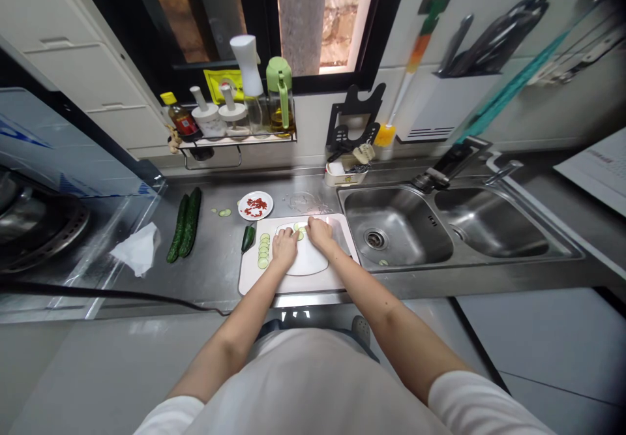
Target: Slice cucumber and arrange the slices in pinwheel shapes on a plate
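A white plate [309,264] lies on the light cutting board [252,280], with a few pale green cucumber slices [300,227] near its far edge. My left hand [285,246] rests over the plate's left side, its fingers bent and the tips at a slice. Beside it, my right hand [319,231] has its fingers curled in at the plate's far right edge; what they hold is hidden. Left of the plate, an overlapping row of cucumber slices [264,251] runs along the board. A dark green cucumber piece [248,238] sits at the board's left edge.
A small white dish [261,213] of chopped red pieces stands behind the board. Two whole cucumbers [184,226] and a white cloth [139,250] lie to the left. On the right is a double sink [396,226]. A bottle rack [239,140] hangs below the window.
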A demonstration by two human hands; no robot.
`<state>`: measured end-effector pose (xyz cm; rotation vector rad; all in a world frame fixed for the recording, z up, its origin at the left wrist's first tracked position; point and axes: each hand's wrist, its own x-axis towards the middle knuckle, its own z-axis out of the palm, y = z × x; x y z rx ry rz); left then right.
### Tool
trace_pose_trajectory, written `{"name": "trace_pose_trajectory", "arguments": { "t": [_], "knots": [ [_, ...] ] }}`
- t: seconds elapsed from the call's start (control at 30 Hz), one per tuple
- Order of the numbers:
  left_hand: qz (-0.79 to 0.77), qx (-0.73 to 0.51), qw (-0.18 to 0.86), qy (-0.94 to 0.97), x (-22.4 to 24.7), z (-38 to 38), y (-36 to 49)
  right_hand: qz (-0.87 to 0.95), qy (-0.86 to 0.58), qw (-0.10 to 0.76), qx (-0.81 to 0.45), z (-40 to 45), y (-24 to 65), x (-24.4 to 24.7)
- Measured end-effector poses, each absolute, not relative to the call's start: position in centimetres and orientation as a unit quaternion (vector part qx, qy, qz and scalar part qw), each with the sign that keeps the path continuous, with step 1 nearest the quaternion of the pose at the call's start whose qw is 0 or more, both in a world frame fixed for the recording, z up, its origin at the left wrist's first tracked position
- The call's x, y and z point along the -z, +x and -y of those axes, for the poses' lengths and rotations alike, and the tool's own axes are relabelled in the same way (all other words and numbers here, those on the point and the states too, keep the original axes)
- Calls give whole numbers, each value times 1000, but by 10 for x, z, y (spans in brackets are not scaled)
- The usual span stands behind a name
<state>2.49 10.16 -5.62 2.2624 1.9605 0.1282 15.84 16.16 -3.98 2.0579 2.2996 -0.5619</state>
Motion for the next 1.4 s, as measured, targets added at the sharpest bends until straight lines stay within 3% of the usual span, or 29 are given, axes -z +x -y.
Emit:
{"name": "trace_pose_trajectory", "arguments": {
  "t": [0.7,1.17,1.4],
  "knots": [
    [-655,-57,50,752,63,-97,27,-724,667,-10,179,-152,155,39],
    [-648,-40,63,758,53,-106,27,-669,684,-181,228,-109,166,39],
    [-700,-153,118,688,53,-107,20,-666,665,-228,249,-80,180,42]
  ]
}}
